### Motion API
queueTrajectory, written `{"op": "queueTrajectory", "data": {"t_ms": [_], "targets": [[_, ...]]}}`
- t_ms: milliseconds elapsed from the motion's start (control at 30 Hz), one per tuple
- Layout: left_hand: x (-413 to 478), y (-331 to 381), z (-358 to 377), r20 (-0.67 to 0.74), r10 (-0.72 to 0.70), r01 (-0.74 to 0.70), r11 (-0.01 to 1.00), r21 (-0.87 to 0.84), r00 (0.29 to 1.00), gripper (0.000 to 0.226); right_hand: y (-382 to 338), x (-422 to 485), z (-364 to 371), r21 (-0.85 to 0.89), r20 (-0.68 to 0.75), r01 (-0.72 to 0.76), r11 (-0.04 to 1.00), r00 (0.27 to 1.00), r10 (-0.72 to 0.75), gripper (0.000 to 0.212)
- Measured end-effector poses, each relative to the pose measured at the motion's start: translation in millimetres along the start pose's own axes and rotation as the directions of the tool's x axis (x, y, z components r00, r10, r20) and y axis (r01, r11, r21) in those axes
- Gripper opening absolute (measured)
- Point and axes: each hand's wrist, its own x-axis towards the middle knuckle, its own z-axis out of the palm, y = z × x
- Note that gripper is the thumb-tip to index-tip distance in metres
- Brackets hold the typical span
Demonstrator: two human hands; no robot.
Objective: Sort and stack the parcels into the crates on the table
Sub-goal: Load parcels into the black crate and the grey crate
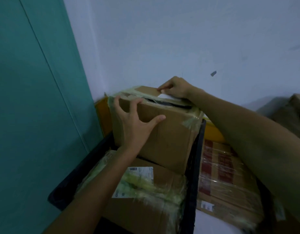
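Note:
A brown cardboard parcel (169, 132) with greenish tape stands on top of the stack at the back of a black crate (194, 174). My left hand (134, 122) lies spread against its front left face, fingers over the top edge. My right hand (176, 88) rests on the parcel's top far edge, fingers curled over a white label. Below it a flatter taped parcel (146, 196) with a white shipping label fills the crate's front.
A second crate to the right holds a parcel with red print (225, 174) wrapped in clear tape. A yellow crate edge (102, 115) shows behind the stack. A teal door (27, 98) stands left, a pale wall behind, another cardboard box (291, 112) far right.

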Motion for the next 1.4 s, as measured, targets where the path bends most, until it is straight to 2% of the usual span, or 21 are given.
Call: {"op": "queueTrajectory", "data": {"t_ms": [100,200,267,333,433,500,600,767,967,1033,1100,1167,1300,1400], "targets": [[-7,-9,13,-0.002,0.011,-0.011,0.999,0.047,1.0,0.075,-7,8,-14,0.053,-0.084,-0.012,0.999,0.996,0.017,0.027],[-10,-15,25,-0.002,-0.004,0.004,0.985,0.175,1.0,0.076,3,8,-10,-0.012,-0.031,-0.046,0.999,0.998,0.046,0.028],[-16,-21,34,0.086,-0.059,0.029,0.951,0.308,0.995,0.077,22,-2,17,-0.129,0.099,-0.068,0.989,0.992,0.081,0.031],[-24,-29,41,0.168,-0.096,0.017,0.908,0.419,0.981,0.081,38,-16,42,-0.159,0.184,-0.084,0.984,0.976,0.113,0.038],[-27,-36,43,0.216,-0.086,-0.015,0.904,0.427,0.973,0.087,56,-28,49,-0.17,0.11,-0.191,0.967,0.971,0.211,0.057],[-26,-43,39,0.312,-0.08,-0.076,0.886,0.457,0.947,0.093,67,-37,43,-0.23,0.091,-0.277,0.933,0.948,0.304,0.071],[-29,-53,33,0.408,-0.013,-0.211,0.841,0.498,0.913,0.086,77,-52,39,-0.169,0.135,-0.355,0.919,0.916,0.379,0.071],[-25,-51,35,0.358,-0.042,-0.172,0.821,0.545,0.933,0.081,71,-64,32,0.059,-0.101,-0.347,0.936,0.931,0.351,0.05],[-20,-56,40,0.379,0.002,-0.259,0.735,0.627,0.925,0.081,76,-85,51,0.045,-0.209,-0.316,0.948,0.925,0.318,0.04],[-21,-54,39,0.385,-0.025,-0.252,0.717,0.65,0.923,0.083,77,-88,53,0.026,-0.232,-0.326,0.945,0.918,0.323,0.044],[-22,-48,37,0.411,-0.014,-0.265,0.744,0.614,0.911,0.081,77,-97,50,0.015,-0.234,-0.324,0.946,0.919,0.318,0.051],[-25,-36,36,0.453,0.057,-0.323,0.78,0.536,0.89,0.076,77,-111,44,0.024,-0.268,-0.285,0.958,0.922,0.28,0.056],[-31,7,41,0.484,0.227,-0.4,0.869,0.29,0.845,0.073,72,-145,20,0.029,-0.363,-0.246,0.969,0.9,0.24,0.063],[-37,42,56,0.47,0.33,-0.431,0.894,0.124,0.819,0.068,73,-181,-9,-0.035,-0.423,-0.251,0.967,0.881,0.213,0.066]]}}
